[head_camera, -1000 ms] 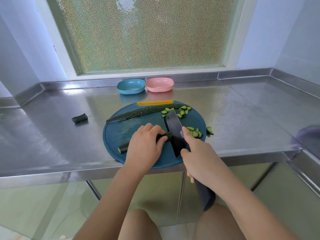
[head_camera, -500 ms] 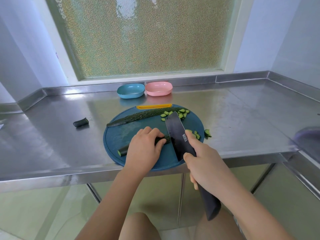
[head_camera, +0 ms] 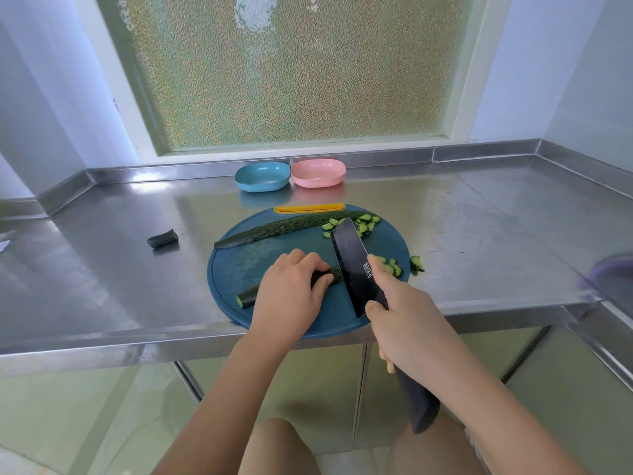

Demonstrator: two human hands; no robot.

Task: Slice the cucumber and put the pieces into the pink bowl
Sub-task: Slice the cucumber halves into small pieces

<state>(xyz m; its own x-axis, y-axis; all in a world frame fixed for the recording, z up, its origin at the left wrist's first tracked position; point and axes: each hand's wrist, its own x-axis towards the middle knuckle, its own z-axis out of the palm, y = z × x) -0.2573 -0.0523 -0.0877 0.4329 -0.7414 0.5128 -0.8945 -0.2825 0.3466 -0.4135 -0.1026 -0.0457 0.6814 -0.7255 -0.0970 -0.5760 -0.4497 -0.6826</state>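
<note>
The left hand [head_camera: 291, 293] is pressing the near cucumber half [head_camera: 248, 296] onto the cutting board [head_camera: 239, 265], fingers curled over it. The right hand [head_camera: 407, 323] is gripping the knife [head_camera: 356, 265] by its handle, forefinger lying along the blade, which is standing at the cut end just right of the left fingertips. Tucking those fingertips back and cutting straight down looks like the safest way to work. The board's near rim is sitting at the counter [head_camera: 479, 228] edge, so hard pushes toward the body are risking a slide. One slice [head_camera: 416, 263] is lying off the board on the right. The pink bowl [head_camera: 318, 173] is waiting far off beside the blue bowl [head_camera: 262, 178], with bare steel before it and the far cucumber half [head_camera: 287, 226] lying between.
</note>
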